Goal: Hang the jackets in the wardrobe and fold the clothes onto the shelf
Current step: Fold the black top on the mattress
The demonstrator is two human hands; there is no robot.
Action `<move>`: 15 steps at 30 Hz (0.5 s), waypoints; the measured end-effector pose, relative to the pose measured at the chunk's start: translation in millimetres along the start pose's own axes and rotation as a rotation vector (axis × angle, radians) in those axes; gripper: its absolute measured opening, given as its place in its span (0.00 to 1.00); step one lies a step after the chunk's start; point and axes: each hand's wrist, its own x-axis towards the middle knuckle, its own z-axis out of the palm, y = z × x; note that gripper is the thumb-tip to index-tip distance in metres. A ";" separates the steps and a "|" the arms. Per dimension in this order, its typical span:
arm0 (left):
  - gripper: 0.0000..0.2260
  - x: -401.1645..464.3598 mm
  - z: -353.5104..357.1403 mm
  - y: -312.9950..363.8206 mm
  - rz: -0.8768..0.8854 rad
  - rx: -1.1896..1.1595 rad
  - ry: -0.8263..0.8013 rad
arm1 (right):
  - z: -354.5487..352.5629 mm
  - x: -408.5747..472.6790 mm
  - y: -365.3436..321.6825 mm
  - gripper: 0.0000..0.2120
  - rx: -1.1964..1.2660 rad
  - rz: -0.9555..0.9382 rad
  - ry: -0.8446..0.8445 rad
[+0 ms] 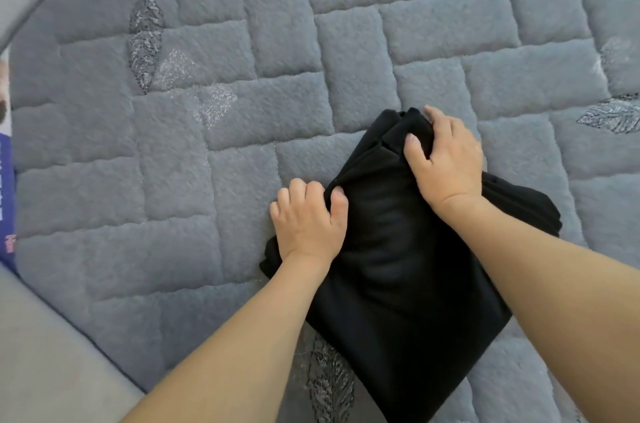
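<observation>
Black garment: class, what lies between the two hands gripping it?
Only the black garment itself: a bunched stretch of its fabric spans from the left hand to the right hand, in the head view.

Left hand (309, 226) and right hand (446, 159): bare forearms, apparently sleeveless.

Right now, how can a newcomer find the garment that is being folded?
Look at the grey quilted blanket. Near its lower right lies a folded black garment, gripped by the left hand and right hand. It alone is plain black.
</observation>
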 end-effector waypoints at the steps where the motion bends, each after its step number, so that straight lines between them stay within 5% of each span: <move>1: 0.21 0.9 -3.3 -1.1 0.003 -0.001 -0.030 | -3.1 1.2 -3.4 0.33 0.012 -0.009 -0.047; 3: 0.19 3.4 -11.4 -4.9 0.044 -0.054 -0.108 | -13.9 5.5 -14.0 0.35 0.078 0.041 -0.181; 8: 0.17 -17.5 -53.6 -30.3 -0.131 -0.427 -0.440 | -62.4 1.4 -76.0 0.19 0.260 0.139 -0.659; 12: 0.17 -50.1 -142.2 -54.2 -0.138 -0.381 -0.258 | -108.1 -43.6 -149.9 0.14 0.286 -0.062 -0.550; 15: 0.16 -93.9 -247.5 -75.1 -0.064 -0.170 -0.085 | -156.8 -105.6 -207.2 0.23 0.368 -0.227 -0.447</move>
